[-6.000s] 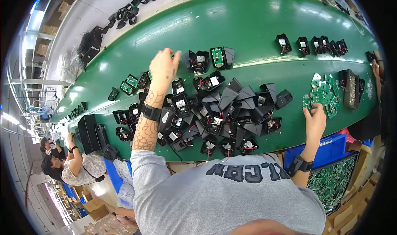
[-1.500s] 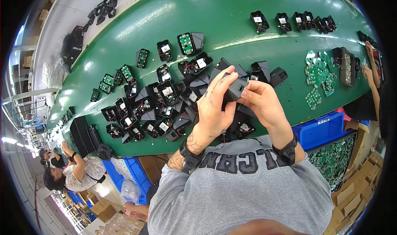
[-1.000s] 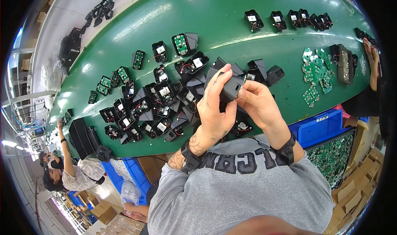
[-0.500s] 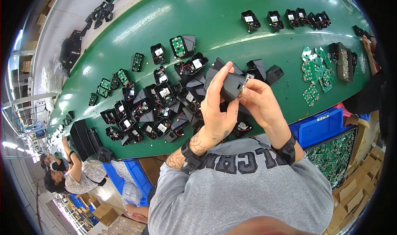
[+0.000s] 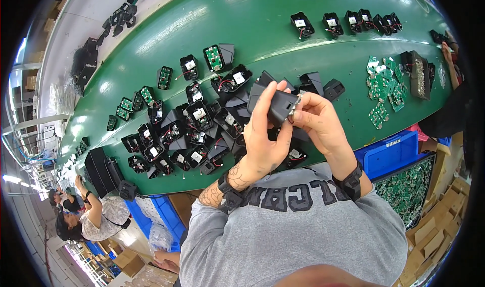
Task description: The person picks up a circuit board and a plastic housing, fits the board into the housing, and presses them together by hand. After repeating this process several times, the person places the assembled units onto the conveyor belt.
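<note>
My left hand [image 5: 265, 148] is wrapped round a black plastic housing [image 5: 279, 105], thumb below and fingers over its far side. A small slot shows in the wall facing me. At the housing's right end, the fingertips of my right hand [image 5: 323, 124] pinch the edge of a small circuit board [image 5: 297, 105], which lies against that end. Most of the board is hidden by fingers and housing. Below and left of my hands sits a crowded group of open black housings [image 5: 199, 112] with white parts and red wires inside.
Loose green circuit boards [image 5: 386, 87] lie at the right, beside a black box of small metal parts [image 5: 419, 77]. A row of open housings [image 5: 332, 24] stands at the back. Blue bins [image 5: 389, 153] sit by the table's near edge. Co-workers are at left and far right.
My right fingers and the board have come in closer against the housing's end. The housing has turned slightly in my left hand. The view has shifted a little.
</note>
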`<action>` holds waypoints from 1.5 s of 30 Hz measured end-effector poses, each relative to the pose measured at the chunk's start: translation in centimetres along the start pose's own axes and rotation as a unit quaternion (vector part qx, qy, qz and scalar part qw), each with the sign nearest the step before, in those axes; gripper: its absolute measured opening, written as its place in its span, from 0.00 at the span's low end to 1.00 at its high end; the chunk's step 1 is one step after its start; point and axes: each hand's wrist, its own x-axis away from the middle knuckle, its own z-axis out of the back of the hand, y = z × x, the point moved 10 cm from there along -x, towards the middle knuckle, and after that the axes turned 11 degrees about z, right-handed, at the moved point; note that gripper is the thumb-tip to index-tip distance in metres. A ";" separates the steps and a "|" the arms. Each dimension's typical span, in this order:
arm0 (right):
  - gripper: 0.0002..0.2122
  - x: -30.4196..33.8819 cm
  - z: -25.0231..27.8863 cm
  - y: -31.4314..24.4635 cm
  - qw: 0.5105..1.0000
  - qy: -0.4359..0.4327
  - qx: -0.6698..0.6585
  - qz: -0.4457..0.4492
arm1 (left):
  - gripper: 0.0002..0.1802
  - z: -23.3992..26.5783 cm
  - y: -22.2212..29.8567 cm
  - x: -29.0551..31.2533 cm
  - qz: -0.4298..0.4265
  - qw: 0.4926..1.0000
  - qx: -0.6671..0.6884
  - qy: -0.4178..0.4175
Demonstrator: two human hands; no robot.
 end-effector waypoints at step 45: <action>0.11 -0.2 -0.7 -7.4 0.941 0.059 0.302 0.139 | 0.37 -3.6 -2.4 -0.1 0.172 0.949 0.209 -0.163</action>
